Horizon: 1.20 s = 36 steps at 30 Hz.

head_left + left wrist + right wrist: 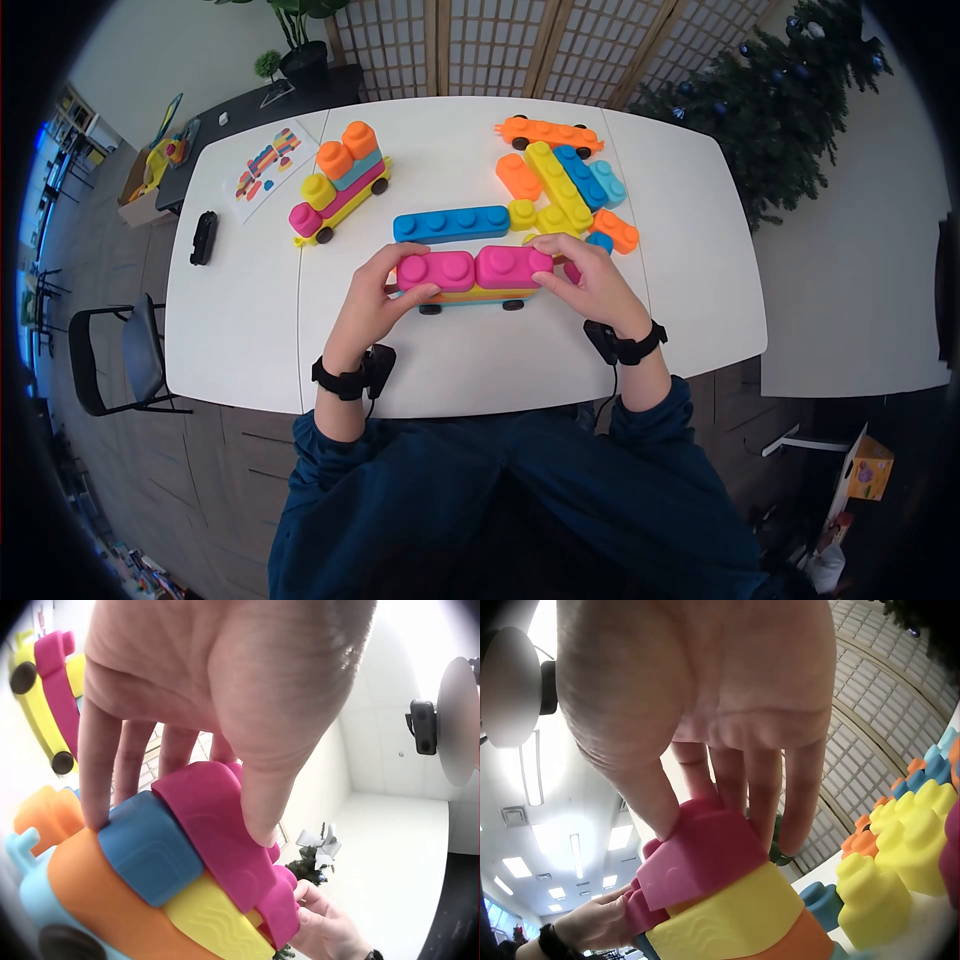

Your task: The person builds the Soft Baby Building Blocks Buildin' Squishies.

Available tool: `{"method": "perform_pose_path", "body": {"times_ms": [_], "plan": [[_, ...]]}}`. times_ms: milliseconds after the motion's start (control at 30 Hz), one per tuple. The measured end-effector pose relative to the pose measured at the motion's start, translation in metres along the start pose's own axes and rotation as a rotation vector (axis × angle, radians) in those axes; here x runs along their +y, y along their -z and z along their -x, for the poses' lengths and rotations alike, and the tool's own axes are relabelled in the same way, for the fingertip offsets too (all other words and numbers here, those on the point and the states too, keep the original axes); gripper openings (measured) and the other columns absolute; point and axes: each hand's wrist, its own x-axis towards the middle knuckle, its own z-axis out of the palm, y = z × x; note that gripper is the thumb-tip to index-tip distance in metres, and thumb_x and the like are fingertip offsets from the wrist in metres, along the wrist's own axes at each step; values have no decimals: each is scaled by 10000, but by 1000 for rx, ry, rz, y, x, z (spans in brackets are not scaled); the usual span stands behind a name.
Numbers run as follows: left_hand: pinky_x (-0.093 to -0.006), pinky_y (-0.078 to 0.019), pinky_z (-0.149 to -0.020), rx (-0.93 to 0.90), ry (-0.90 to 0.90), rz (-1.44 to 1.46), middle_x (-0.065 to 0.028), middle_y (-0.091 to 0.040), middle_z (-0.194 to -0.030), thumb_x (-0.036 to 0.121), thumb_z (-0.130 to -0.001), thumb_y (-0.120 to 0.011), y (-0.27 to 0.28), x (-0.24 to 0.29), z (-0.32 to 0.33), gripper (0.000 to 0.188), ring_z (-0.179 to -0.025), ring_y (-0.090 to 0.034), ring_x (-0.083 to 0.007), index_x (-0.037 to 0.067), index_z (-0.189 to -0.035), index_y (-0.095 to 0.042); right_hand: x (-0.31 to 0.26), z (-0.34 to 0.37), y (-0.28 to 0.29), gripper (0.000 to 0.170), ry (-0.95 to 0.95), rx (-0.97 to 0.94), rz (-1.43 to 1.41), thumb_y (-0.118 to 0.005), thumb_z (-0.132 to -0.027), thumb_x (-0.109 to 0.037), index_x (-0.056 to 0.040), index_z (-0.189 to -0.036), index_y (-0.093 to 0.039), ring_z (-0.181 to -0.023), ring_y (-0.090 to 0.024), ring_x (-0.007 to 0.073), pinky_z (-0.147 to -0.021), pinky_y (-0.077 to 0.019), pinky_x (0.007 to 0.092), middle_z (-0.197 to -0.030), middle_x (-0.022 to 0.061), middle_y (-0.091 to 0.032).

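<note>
Two pink toy blocks sit end to end on top of a stacked block vehicle in front of me. My left hand [370, 300] grips the left pink block [436, 272], thumb on the near side and fingers on the far side. With thumb and fingers my right hand [598, 288] pinches the right pink block [512, 266]. Beneath them, the left wrist view shows a blue block [150, 847] beside a yellow block [217, 919]. Under those lies an orange block [105, 892] on a light-blue base [36, 894] with black wheels.
Just beyond the vehicle lies a long blue block [450, 224]. Loose blocks, including a long yellow one [560, 185], and an orange wheeled base [550, 134] are at the back right. Left of these stand another block vehicle [352, 204], a picture sheet [262, 178] and a black object [203, 238].
</note>
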Motion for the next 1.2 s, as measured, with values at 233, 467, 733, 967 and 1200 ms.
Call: {"method": "perform_pose_path", "body": {"times_ms": [233,467,733,967,1200], "plan": [[-324,-620,-821,-6,-1,-10,-91,-670,-1128,150,-852,-820,1,1,-1,419,-1038,-671,-205,48,-1215,-638,-6,-3,0,315,101,0,186,-762,-896,-123,0,-1152,-627,-853,-686,176,-665,-491,261,-1136,101,-716],[-343,-607,-860,-28,36,-22,-89,-673,-1137,148,-841,-829,4,3,-1,434,-1051,-670,-213,53,-1220,-642,1,1,-7,333,52,15,151,-756,-900,-113,3,-1181,-619,-894,-655,183,-779,-525,280,-1144,99,-696],[-367,-538,-942,-76,-11,-72,-77,-681,-1180,223,-910,-764,41,-26,-42,373,-1111,-650,-225,69,-1232,-659,20,14,-25,385,29,103,15,-711,-937,-89,-25,-1291,-572,-1115,-665,218,-941,-548,332,-1266,116,-658],[-368,-549,-891,-136,-93,-495,-124,-704,-1141,147,-825,-803,41,-59,-91,436,-1084,-662,-264,46,-1228,-673,18,15,-30,381,7,158,-58,-716,-948,-157,-50,-1293,-594,-1098,-658,252,-931,-527,330,-1204,118,-667],[-351,-543,-876,-292,-8,-588,-127,-703,-1134,117,-764,-850,34,-70,-107,435,-1015,-671,-276,33,-1164,-703,15,16,-32,371,-3,183,-74,-713,-948,-146,-53,-1289,-601,-1097,-658,245,-943,-520,328,-1199,119,-667]]}}
